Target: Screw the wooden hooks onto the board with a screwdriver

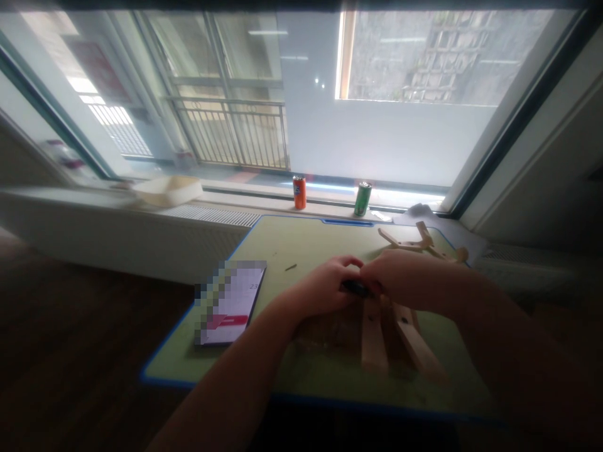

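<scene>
The left hand (327, 285) and right hand (389, 270) meet above the table, fingers curled inward around a small black object (354, 288); which fingers pinch it cannot be told. Just below them, two pale, flat wooden bars (374, 339) with dark holes extend toward the wearer, their upper ends partly hidden by the right hand. The step in hand appears to be work at the bars' joint; the next move probably calls for steadying them and keeping the black object aligned. Beyond, on the pale-green, blue-edged table (301, 238), lies an angular pale wooden frame (419, 243); farther still, an orange metal can (299, 193) and a green metal can (362, 199) stand on the sill.
</scene>
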Demonstrator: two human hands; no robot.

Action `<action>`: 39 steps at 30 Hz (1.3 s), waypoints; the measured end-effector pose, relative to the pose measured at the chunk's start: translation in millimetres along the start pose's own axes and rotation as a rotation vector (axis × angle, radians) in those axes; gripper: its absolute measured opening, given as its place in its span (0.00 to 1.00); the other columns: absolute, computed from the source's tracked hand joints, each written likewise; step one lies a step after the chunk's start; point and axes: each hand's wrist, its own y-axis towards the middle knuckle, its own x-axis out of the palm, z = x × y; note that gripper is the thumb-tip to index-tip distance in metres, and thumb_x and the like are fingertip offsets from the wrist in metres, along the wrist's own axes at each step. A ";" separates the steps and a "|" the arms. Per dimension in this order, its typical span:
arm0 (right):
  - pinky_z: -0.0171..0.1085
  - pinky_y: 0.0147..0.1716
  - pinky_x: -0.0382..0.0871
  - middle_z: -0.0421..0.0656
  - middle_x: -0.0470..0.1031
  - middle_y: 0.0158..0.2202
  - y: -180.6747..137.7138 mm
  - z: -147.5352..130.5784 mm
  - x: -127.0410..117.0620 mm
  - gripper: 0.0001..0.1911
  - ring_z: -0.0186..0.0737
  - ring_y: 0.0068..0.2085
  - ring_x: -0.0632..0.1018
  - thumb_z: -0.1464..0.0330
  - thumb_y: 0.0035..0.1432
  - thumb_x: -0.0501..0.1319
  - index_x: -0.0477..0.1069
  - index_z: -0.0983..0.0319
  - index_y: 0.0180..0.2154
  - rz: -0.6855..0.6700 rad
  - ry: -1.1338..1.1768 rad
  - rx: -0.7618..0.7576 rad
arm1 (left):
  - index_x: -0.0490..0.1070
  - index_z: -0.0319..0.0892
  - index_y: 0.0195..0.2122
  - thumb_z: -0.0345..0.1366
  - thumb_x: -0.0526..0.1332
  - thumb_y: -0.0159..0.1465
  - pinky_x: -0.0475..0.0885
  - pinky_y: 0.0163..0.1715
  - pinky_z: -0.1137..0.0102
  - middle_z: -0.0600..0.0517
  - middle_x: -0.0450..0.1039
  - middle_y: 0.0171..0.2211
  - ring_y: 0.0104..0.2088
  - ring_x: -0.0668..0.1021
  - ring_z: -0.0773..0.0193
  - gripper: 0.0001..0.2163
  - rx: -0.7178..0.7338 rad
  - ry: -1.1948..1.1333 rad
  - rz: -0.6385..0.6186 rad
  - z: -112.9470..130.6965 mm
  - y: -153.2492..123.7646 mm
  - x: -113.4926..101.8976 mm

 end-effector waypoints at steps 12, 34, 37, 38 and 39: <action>0.34 0.22 0.56 0.41 0.74 0.25 9.4 5.8 5.5 0.11 0.34 0.23 0.70 0.77 0.50 0.56 0.75 0.60 0.30 -0.096 -0.060 -0.066 | 0.74 0.46 0.40 0.33 0.59 0.57 0.68 0.44 0.68 0.50 0.68 0.44 0.41 0.73 0.62 0.10 -0.029 0.015 0.036 2.4 -1.0 1.0; 0.30 0.25 0.61 0.39 0.75 0.29 -14.9 4.8 -21.4 0.12 0.31 0.27 0.73 0.62 0.56 0.59 0.71 0.58 0.41 0.255 0.154 -0.067 | 0.67 0.43 0.43 0.38 0.57 0.61 0.66 0.33 0.72 0.52 0.67 0.34 0.32 0.69 0.70 0.10 -0.150 -0.737 0.349 11.3 0.9 -1.9; 0.32 0.30 0.64 0.39 0.76 0.33 -11.1 -4.5 -18.6 0.15 0.33 0.31 0.75 0.63 0.57 0.58 0.69 0.57 0.47 0.340 0.196 -0.134 | 0.65 0.43 0.44 0.39 0.55 0.62 0.66 0.31 0.73 0.52 0.66 0.34 0.31 0.69 0.71 0.11 -0.183 -1.035 0.291 19.1 -0.4 -4.4; 0.32 0.31 0.64 0.39 0.76 0.34 -9.4 -7.5 -17.4 0.15 0.34 0.33 0.75 0.64 0.57 0.58 0.69 0.57 0.47 0.343 0.192 -0.139 | 0.65 0.43 0.43 0.40 0.55 0.62 0.67 0.32 0.72 0.52 0.65 0.33 0.31 0.69 0.71 0.11 -0.182 -1.092 0.270 20.9 -0.6 -5.0; 0.33 0.32 0.64 0.40 0.76 0.35 -7.6 -9.9 -16.3 0.14 0.35 0.34 0.75 0.64 0.57 0.58 0.69 0.58 0.46 0.336 0.184 -0.135 | 0.66 0.42 0.43 0.40 0.55 0.62 0.67 0.32 0.72 0.52 0.65 0.33 0.31 0.69 0.71 0.10 -0.179 -1.134 0.249 22.0 -0.7 -5.5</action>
